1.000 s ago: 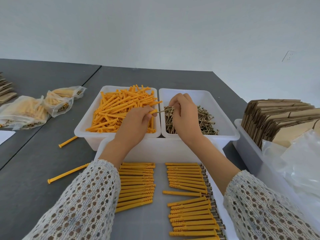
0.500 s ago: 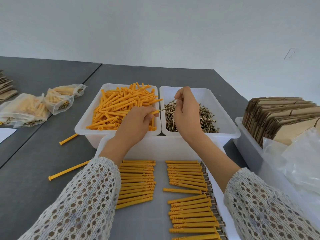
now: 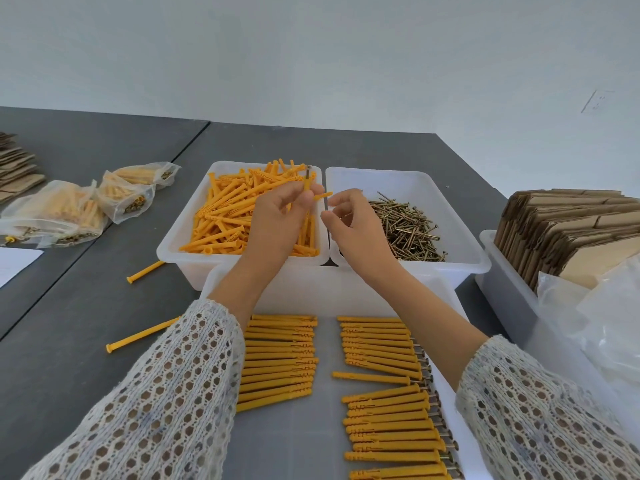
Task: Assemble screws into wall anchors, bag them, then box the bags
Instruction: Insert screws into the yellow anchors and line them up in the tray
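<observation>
**Screw is in, right hand is coming away**

A second ago the right hand (image 3: 353,226) was pushing a screw into the anchor over the seam between the two bins; now that hand is drawing back, fingers loosely curled and holding nothing I can make out. The left hand (image 3: 280,216) is turning the assembled anchor (image 3: 307,183) upright, pinching it between thumb and fingertips, the screw head poking out at the top. A second orange piece is sticking out sideways by the thumb; whether it is also held I cannot tell. So one more unit is looking finished, and it is hanging above the anchor bin (image 3: 180,244), not yet down among the finished rows (image 3: 381,358) on the tray below. The screw bin (image 3: 460,230) is sitting just beside the free hand, ready for another pick
</observation>
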Tool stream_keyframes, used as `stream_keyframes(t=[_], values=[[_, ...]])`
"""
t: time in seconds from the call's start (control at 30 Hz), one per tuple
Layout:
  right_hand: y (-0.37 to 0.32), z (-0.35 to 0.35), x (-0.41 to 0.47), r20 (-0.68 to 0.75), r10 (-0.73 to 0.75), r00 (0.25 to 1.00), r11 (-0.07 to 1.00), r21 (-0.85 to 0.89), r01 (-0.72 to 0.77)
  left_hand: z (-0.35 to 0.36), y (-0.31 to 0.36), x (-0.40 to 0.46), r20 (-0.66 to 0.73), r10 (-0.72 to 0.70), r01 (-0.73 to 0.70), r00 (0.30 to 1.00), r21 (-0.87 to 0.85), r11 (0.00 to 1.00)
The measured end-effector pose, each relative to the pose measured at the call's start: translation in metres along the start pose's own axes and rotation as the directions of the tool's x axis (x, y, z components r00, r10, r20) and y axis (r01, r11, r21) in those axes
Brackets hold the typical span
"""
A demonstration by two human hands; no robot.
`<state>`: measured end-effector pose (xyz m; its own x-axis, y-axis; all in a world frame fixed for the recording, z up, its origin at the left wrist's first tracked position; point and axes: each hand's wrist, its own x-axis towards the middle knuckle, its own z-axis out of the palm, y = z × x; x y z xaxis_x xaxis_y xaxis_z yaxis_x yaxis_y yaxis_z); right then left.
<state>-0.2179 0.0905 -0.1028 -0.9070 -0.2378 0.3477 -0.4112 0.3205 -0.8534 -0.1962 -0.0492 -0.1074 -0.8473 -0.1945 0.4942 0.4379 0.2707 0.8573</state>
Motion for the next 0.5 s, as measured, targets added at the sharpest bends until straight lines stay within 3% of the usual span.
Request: stream_keyframes(t=[0.07,0.2,0.33,0.43,0.5], values=[[-0.001,0.000,0.000,0.026,-0.026,0.999,1.000,-0.008,0.026,-0.002,0.002,0.001,0.043,-0.064,0.069,0.997,-0.115,0.991],[-0.009,0.000,-0.002,0.076,-0.070,0.995,0.995,0.072,0.065,-0.007,0.000,0.002,0.271,-0.200,0.274,0.942,-0.268,0.924],[-0.020,-0.003,-0.008,0.282,0.098,0.954,0.913,0.355,-0.199,-0.011,-0.001,0.005,0.368,-0.302,0.425,0.880,-0.323,0.846],[-0.026,-0.012,-0.014,0.586,0.072,0.807,0.831,0.413,-0.374,-0.015,0.000,0.010,0.336,-0.411,0.529,0.848,-0.470,0.707],[-0.030,-0.015,-0.023,0.813,0.041,0.581,0.861,0.266,-0.433,-0.018,-0.001,0.012,0.300,-0.473,0.556,0.828,-0.545,0.628]])
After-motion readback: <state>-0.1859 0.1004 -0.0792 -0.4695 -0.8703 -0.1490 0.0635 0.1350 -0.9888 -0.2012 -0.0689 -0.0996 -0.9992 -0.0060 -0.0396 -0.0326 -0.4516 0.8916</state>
